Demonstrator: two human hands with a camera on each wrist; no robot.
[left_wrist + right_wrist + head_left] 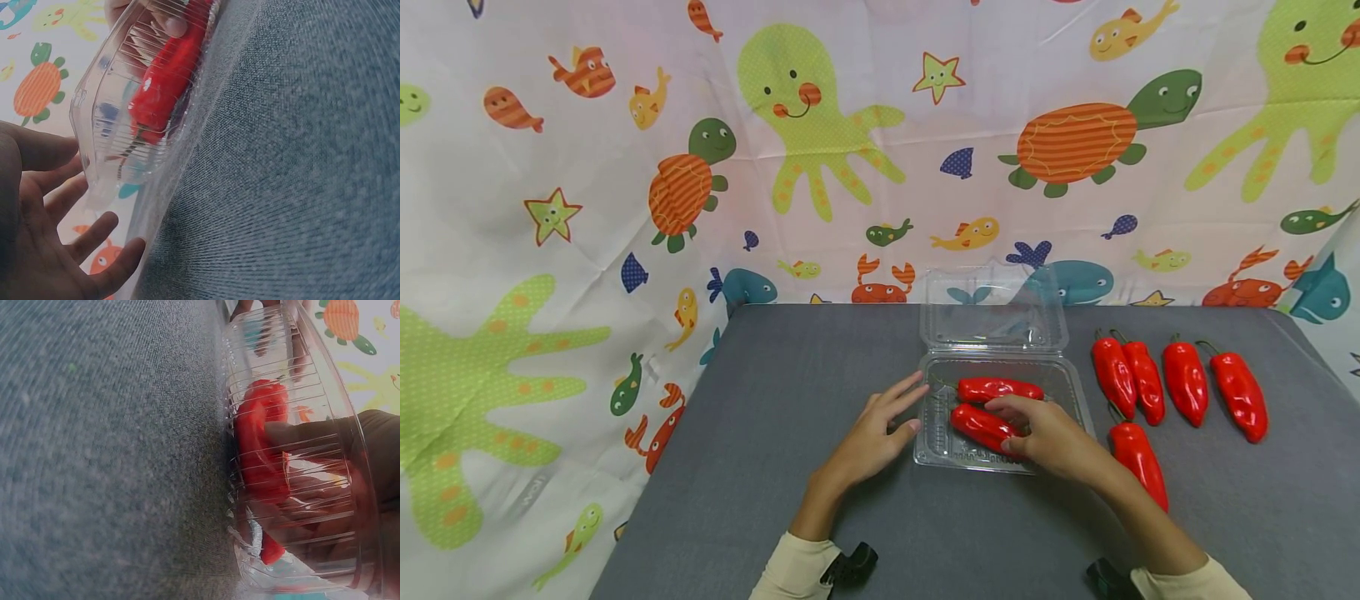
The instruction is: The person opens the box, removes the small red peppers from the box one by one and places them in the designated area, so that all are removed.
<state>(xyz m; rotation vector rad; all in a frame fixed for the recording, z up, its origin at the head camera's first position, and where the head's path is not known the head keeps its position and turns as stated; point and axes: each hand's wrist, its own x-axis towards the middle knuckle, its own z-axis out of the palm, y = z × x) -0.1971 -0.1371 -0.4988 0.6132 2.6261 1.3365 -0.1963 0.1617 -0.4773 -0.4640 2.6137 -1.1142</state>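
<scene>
A clear plastic clamshell container lies on the table with its lid tipped back. Inside it are two red peppers, the rear one lying crosswise and the front one at a slant. My right hand reaches into the container and grips the front red pepper between thumb and fingers. At the container's left edge is my left hand, fingers spread, fingertips at the rim. In the left wrist view the left hand holds nothing.
To the right of the container several more red peppers lie on the grey table cover. One red pepper is close to my right forearm. Behind the table hangs a printed sea-animal curtain.
</scene>
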